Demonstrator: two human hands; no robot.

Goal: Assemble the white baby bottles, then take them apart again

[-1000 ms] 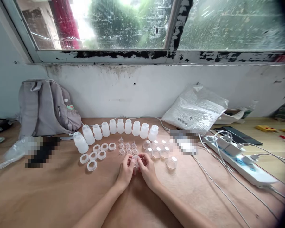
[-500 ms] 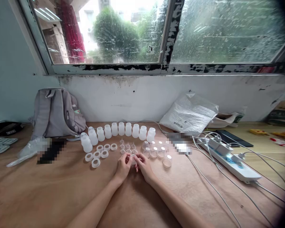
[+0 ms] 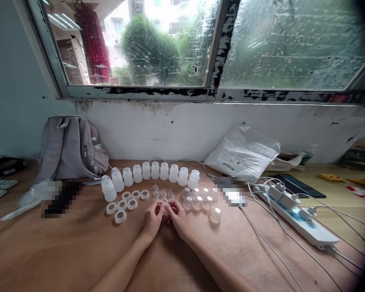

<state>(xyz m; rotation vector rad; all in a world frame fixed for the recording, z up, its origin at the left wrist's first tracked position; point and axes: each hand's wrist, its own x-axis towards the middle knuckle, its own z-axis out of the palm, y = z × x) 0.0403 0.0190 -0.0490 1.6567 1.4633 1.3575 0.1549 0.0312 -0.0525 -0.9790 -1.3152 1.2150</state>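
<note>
In front of me my left hand [image 3: 152, 221] and my right hand [image 3: 179, 221] meet, fingertips pinched on a whitish bottle collar ring [image 3: 166, 207]. The fingers cover part of it, and I cannot tell whether a teat sits inside. Just beyond my fingers stand several clear bottle teats [image 3: 163, 194]. On the left lie several white collar rings [image 3: 120, 217]. Clear dome caps [image 3: 215, 216] are grouped to the right of my right hand. Behind everything, frosted baby bottles [image 3: 155, 170] form an arc; the two at its left end [image 3: 108, 188] have tops on.
A grey backpack [image 3: 71, 146] leans against the wall at left, with a clear plastic bag [image 3: 33, 198] near it. To the right are a silver mailing bag [image 3: 243, 152], a power strip [image 3: 307, 227] with plugs and trailing cables, and a dark tablet [image 3: 301, 185].
Both hands, still pinching the ring together, have shifted slightly left and toward me. The camera view has tilted a little; the bottles, teats and caps keep their arrangement.
</note>
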